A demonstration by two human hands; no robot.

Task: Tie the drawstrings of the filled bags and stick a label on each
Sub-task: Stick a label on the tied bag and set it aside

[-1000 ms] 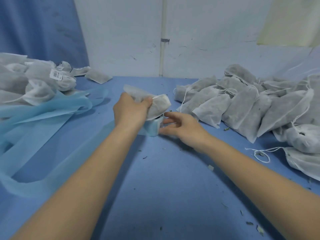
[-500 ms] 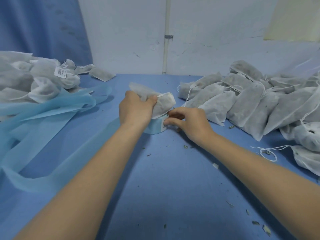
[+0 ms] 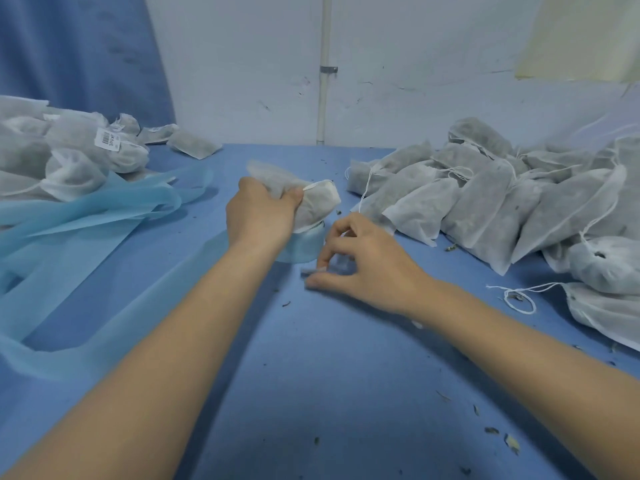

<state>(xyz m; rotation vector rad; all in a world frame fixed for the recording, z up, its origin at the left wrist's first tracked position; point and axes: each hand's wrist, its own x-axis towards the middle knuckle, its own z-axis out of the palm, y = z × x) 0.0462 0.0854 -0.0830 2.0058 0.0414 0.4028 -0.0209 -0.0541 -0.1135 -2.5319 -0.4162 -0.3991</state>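
Right now the right hand point(image 3: 363, 261) has thumb and forefinger pinched narrow on a small blurred label point(image 3: 337, 266), low over the table point(image 3: 311, 375), its other fingers curled; what the label shows cannot be read. Just beside it, the left hand point(image 3: 261, 216) grips a filled white bag point(image 3: 317, 202) round its neck, thumb on top, fingers wrapped underneath and hidden. That bag is held above a pale blue roll point(image 3: 301, 245), which stands on the table between the two hands; whether bag and roll touch cannot be told. From the roll a long blue backing strip point(image 3: 86, 216) runs left in loose loops. Beyond that strip, at the far left, lies a heap of bags point(image 3: 69, 157), one bearing a barcode sticker point(image 3: 108, 137). On the right a larger pile of bags point(image 3: 502, 202) leans together, white drawstrings trailing; one loose loop of string point(image 3: 519, 301) lies on the table near the right forearm. Dry crumbs point(image 3: 510, 443) dot the blue surface.
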